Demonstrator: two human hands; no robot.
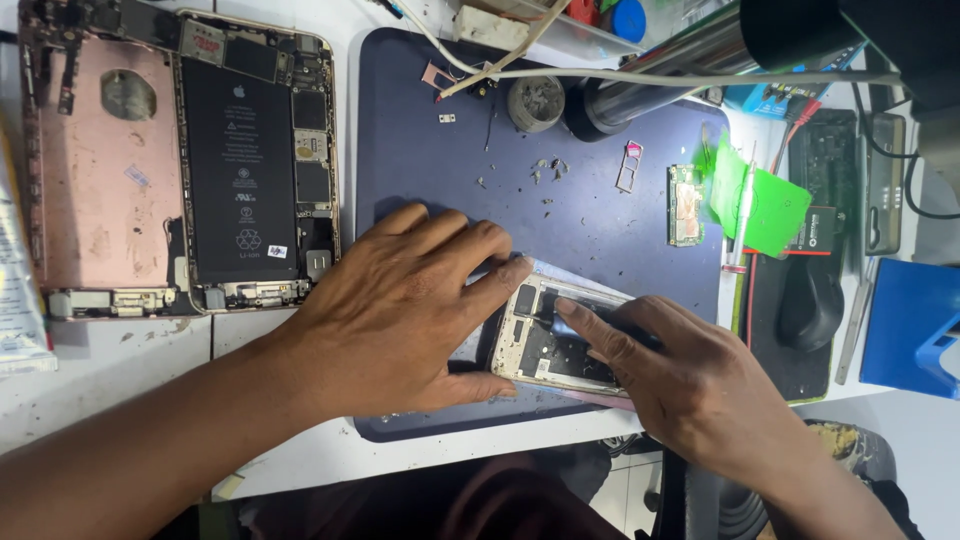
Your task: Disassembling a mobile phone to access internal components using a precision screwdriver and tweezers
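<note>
A person's left hand (400,310) lies flat, fingers spread and together pressing down, its grip open, fingertips resting on the near-left edge of an opened phone body (560,335). The phone body is a thin rectangular metal shell, pale gold at the rim, its dark inner parts and small boards exposed, and it lies tilted on a matte dark blue mat (440,150) between the two hands. The right hand (690,385) lies over the shell's right half, index finger stretched out along the dark interior, grip open and holding nothing; whether the other fingers pinch anything beneath cannot be told.

Beyond the left hand's knuckles, well apart, sits a larger opened phone (255,160) with a long glossy black battery, beside a rose-coloured metal back plate (100,170), both on the scuffed white worktop (120,370). Past the right hand's fingertips the mat is strewn with small grey flecks and screws; a slim silver card tray (629,166) and a small green circuit board (685,205) lie there, next to a bright green plastic pick (760,205). A round dull-metal tin (536,103) and a shiny steel cylinder (660,75) stand at the mat's far edge, with a white cable (700,77) across them.
</note>
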